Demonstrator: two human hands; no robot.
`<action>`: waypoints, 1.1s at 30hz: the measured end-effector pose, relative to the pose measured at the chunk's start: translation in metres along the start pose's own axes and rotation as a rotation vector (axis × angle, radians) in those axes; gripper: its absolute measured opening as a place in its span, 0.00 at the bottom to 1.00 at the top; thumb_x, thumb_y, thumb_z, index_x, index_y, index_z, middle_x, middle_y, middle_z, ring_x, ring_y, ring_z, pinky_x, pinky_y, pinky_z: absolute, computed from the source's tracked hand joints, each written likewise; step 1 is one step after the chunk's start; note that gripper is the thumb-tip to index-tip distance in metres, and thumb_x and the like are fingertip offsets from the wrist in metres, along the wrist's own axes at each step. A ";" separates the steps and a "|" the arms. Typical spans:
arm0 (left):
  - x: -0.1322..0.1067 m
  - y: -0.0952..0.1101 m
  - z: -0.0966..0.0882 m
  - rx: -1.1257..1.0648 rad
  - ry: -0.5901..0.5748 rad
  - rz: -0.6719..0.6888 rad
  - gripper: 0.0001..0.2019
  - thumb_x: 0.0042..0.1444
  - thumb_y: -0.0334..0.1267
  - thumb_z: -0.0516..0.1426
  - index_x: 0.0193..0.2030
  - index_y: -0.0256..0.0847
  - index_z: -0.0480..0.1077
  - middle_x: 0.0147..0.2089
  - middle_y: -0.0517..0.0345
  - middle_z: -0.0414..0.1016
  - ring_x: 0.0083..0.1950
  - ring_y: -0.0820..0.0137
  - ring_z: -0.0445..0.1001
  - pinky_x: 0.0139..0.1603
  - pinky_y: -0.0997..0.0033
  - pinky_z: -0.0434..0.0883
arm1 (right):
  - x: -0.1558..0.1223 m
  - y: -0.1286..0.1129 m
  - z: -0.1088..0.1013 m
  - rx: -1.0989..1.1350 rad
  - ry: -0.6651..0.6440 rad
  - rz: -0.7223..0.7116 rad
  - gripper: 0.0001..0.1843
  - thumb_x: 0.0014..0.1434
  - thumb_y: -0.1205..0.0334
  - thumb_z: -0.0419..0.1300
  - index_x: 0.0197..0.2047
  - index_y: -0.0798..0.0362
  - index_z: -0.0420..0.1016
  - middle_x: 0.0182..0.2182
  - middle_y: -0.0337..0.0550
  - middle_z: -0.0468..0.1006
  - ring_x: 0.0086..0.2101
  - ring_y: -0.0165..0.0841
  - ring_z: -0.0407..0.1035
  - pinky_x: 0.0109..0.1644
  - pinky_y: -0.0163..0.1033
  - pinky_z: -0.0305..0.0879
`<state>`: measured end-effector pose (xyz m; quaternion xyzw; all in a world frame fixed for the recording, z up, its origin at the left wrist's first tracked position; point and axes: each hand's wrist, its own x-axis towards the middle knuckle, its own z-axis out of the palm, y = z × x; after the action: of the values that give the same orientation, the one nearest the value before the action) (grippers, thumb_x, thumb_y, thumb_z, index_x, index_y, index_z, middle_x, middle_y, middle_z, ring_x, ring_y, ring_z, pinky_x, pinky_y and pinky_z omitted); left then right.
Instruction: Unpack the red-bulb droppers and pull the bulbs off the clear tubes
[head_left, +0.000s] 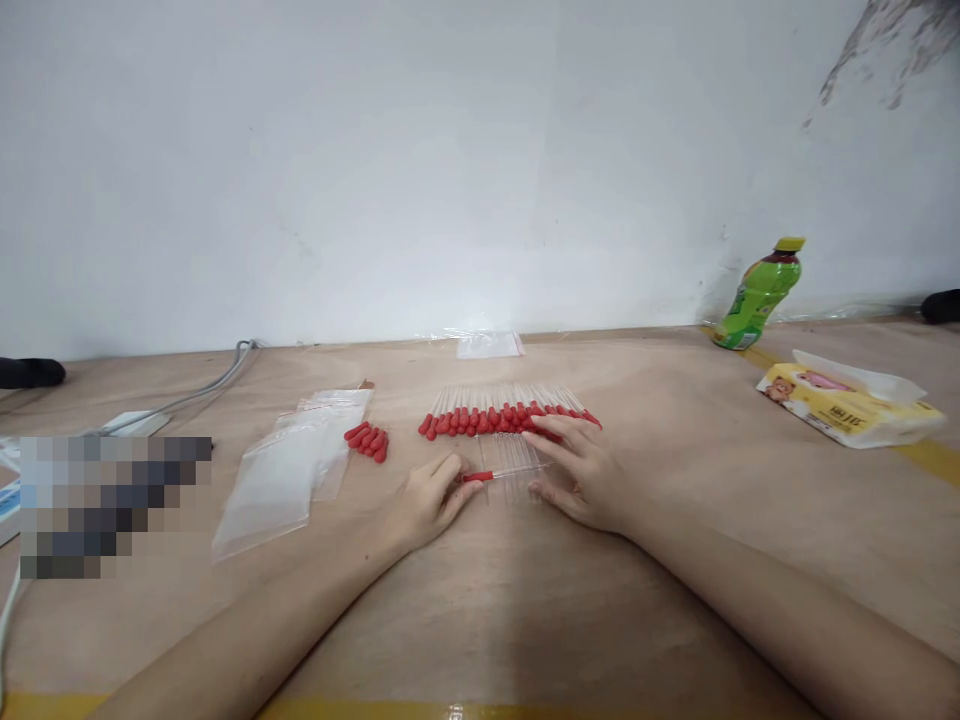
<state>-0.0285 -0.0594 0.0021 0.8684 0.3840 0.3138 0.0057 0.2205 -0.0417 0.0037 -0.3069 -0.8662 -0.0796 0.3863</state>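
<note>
My left hand (433, 500) is closed, its thumb and fingers pinching the red rubber bulb of a dropper (478, 477). From that bulb a thin clear tube runs right, toward my right hand (589, 475). My right hand's thumb and fingers are apart around the tube's far end, and its fingertips reach close to the row of red bulbs. Beneath the tube lie several loose clear glass tubes (510, 492). Just beyond my hands, a row of finished-looking droppers (487, 418) lies with red bulbs facing me. Loose red bulbs (367, 440) form a small pile left of the row.
Clear plastic bags (274, 485) lie at the left, and another bag (490, 346) lies by the wall. A green bottle (757, 300) leans at the back right, behind a yellow tissue pack (847, 405). A grey cable (206, 388) crosses the left side near a blurred-out object.
</note>
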 end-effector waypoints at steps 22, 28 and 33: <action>0.021 0.009 0.011 0.052 0.135 0.312 0.08 0.54 0.34 0.56 0.41 0.40 0.70 0.40 0.55 0.76 0.45 0.67 0.70 0.48 0.61 0.66 | -0.002 -0.006 0.015 0.104 -0.058 -0.057 0.13 0.56 0.55 0.57 0.42 0.51 0.72 0.39 0.42 0.77 0.44 0.36 0.66 0.53 0.49 0.55; 0.020 0.012 0.010 0.072 0.099 0.323 0.08 0.55 0.34 0.55 0.41 0.39 0.70 0.42 0.54 0.75 0.47 0.67 0.70 0.51 0.61 0.66 | -0.003 -0.007 0.028 0.176 -0.034 -0.119 0.11 0.59 0.62 0.53 0.45 0.52 0.70 0.42 0.42 0.76 0.46 0.32 0.67 0.55 0.45 0.58; 0.019 0.015 0.008 0.107 0.034 0.325 0.07 0.57 0.34 0.53 0.40 0.38 0.69 0.43 0.54 0.75 0.50 0.67 0.69 0.56 0.59 0.62 | -0.003 -0.009 0.026 0.213 -0.027 -0.172 0.08 0.59 0.67 0.52 0.41 0.55 0.71 0.40 0.45 0.77 0.45 0.30 0.68 0.56 0.43 0.59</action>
<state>-0.0050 -0.0553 0.0098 0.9127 0.2548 0.3043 -0.0976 0.2006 -0.0404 -0.0149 -0.1900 -0.8980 -0.0158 0.3966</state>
